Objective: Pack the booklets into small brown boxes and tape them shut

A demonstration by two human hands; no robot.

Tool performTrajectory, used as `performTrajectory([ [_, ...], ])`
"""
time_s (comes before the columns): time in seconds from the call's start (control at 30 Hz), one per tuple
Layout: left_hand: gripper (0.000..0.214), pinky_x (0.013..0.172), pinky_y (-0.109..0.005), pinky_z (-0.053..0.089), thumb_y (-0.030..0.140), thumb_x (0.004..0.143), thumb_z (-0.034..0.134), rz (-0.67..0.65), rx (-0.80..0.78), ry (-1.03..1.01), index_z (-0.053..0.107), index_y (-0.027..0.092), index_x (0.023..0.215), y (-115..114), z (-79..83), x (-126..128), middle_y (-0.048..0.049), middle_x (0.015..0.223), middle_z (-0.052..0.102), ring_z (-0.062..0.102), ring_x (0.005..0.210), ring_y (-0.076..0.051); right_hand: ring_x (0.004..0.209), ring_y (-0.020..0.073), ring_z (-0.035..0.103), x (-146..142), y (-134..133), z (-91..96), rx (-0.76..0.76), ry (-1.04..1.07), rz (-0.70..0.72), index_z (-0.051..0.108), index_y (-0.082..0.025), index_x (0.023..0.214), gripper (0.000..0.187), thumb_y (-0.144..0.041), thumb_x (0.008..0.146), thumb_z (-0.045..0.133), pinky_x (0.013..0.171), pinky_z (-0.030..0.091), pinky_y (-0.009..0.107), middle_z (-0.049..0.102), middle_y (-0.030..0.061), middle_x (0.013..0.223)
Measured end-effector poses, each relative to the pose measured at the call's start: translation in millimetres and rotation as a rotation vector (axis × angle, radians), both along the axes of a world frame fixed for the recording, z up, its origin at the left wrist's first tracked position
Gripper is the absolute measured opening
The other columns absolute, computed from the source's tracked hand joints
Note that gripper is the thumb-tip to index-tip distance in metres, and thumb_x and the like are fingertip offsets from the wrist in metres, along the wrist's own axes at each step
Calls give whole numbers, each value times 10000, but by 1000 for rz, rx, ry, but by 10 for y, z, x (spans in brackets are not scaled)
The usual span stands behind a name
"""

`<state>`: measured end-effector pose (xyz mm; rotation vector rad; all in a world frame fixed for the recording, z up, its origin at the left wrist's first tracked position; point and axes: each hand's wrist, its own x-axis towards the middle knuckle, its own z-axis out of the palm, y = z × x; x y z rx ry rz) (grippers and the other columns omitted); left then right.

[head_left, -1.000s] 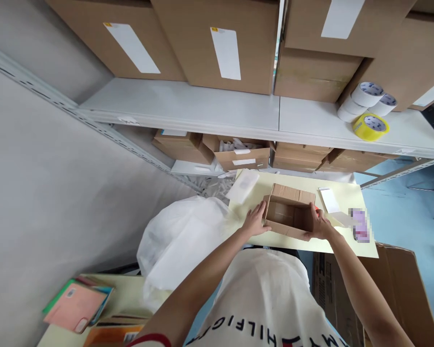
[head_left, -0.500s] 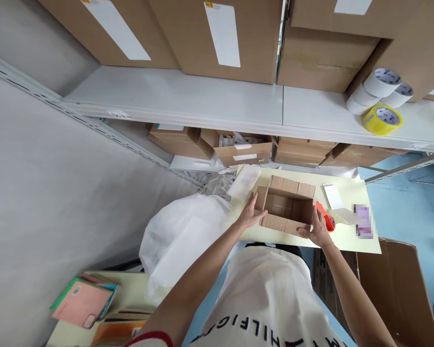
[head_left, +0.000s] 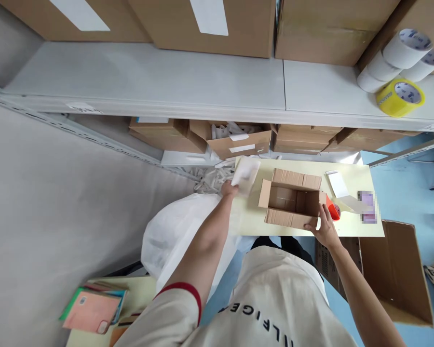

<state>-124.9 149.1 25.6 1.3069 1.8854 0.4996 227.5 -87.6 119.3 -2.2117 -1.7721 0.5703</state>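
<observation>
A small open cardboard box (head_left: 291, 202) sits on a pale yellow table (head_left: 253, 217). My right hand (head_left: 323, 226) rests against the box's near right corner, fingers on its flap. My left hand (head_left: 229, 189) has reached to the table's far left corner and grips the edge of a flat white packet (head_left: 246, 174) lying there. A red tape dispenser (head_left: 332, 210) sits just right of the box, partly behind my right hand.
A white plastic sack (head_left: 173, 231) bulges left of the table. Shelving behind holds large cartons, tape rolls (head_left: 398, 62) and open boxes underneath. A white slip (head_left: 338, 184) lies on the table's right. An empty carton (head_left: 401, 270) stands on the blue floor.
My left hand left the box's left side and moved up-left to the white packet. The right hand stayed at the box's right corner. The camera tilted down.
</observation>
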Motion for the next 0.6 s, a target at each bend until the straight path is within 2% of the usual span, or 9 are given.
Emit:
performTrajectory([
  [0.07, 275, 934, -386, 469, 162, 745, 605, 60, 3, 13, 627, 162, 1019, -47, 38, -13, -118, 995, 704, 635, 1075, -281, 1465, 372, 208, 11, -18, -26, 4, 10, 7, 45, -197, 1547, 972, -607, 840, 571, 1091, 352, 588, 224, 223, 1565],
  [0.17, 248, 876, -309, 490, 195, 807, 539, 114, 58, -5, 607, 154, 1042, -125, 224, -66, -94, 1028, 694, 646, 998, -215, 1472, 358, 192, 44, -16, -86, 18, 41, 15, 46, -177, 1543, 985, -619, 836, 568, 1106, 346, 570, 216, 230, 1562],
  [0.27, 250, 790, -247, 504, 241, 823, 538, 109, 150, -63, 598, 155, 1050, -176, 549, -164, -67, 1018, 689, 647, 902, -173, 1472, 346, 198, 73, 17, -147, 33, 55, 16, 50, -191, 1545, 995, -607, 824, 595, 1117, 339, 554, 228, 215, 1564],
  [0.4, 255, 700, -227, 501, 286, 789, 599, 26, 341, -248, 611, 157, 1009, -230, 1112, -192, -31, 922, 677, 626, 779, -150, 1448, 352, 260, 101, 61, -187, 65, 85, 6, 3, -194, 1548, 1052, -590, 803, 631, 1115, 339, 555, 260, 205, 1562],
  [0.5, 259, 680, -230, 502, 275, 765, 633, -88, 348, -342, 624, 161, 997, -310, 1490, 14, -14, 889, 673, 620, 742, -140, 1410, 355, 337, 135, 70, -188, 77, 130, -13, -37, -179, 1549, 1088, -570, 797, 645, 1107, 351, 548, 307, 203, 1545],
  [0.6, 247, 669, -235, 508, 236, 746, 647, -196, 266, -366, 640, 159, 981, -434, 1683, 413, -12, 880, 679, 626, 733, -142, 1389, 346, 377, 180, 67, -191, 89, 181, -27, -5, -179, 1553, 1057, -533, 802, 649, 1106, 357, 532, 336, 194, 1537],
])
